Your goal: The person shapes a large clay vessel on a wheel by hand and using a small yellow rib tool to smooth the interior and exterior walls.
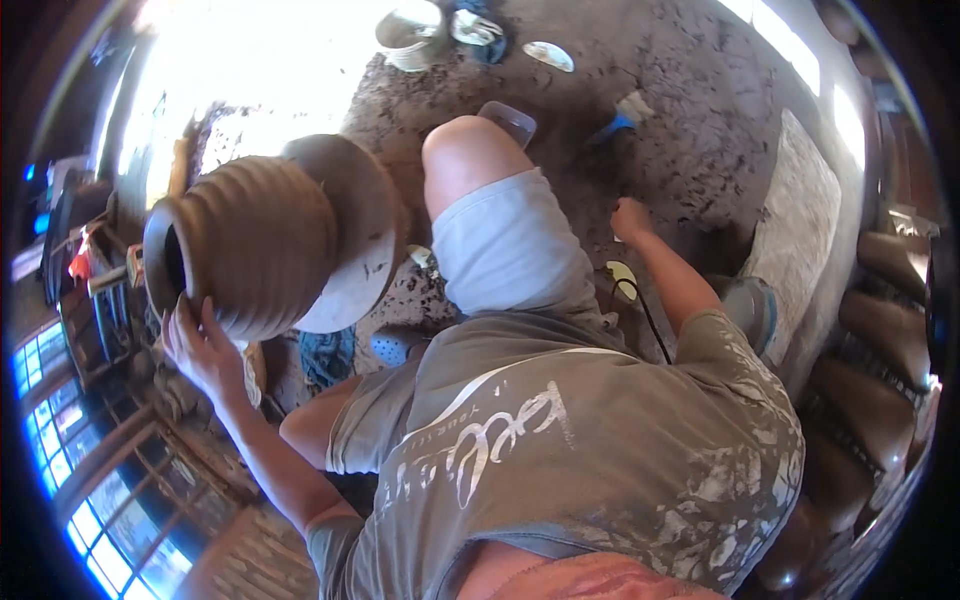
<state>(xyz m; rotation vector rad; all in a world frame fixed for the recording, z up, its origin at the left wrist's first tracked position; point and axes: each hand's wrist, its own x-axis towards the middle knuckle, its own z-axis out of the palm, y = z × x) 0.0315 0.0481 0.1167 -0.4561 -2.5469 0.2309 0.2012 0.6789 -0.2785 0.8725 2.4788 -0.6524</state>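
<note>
The left hand (205, 350), fingers partly spread, touches the rim of the pot (262, 245) just beyond it, where uneven pressure could warp likely soft clay, while the right hand (632, 220), well apart, curls, its hold impossible to tell.

Arms spread wide, the left hand loosely extended and the right hand drawn in.
The bare left forearm (275, 455) slants up and outward to a nearly straight wrist (229, 393); the left hand (200, 350) reaches upward, its slender fingers (186, 312) parted. The bare right forearm (680, 275) runs forward and slightly inward from a bent elbow, ending in the compact right hand (630, 218), its fingers curled, too small to tell how tightly. A bare, rounded, bent knee (465, 140) rises between them.
</note>
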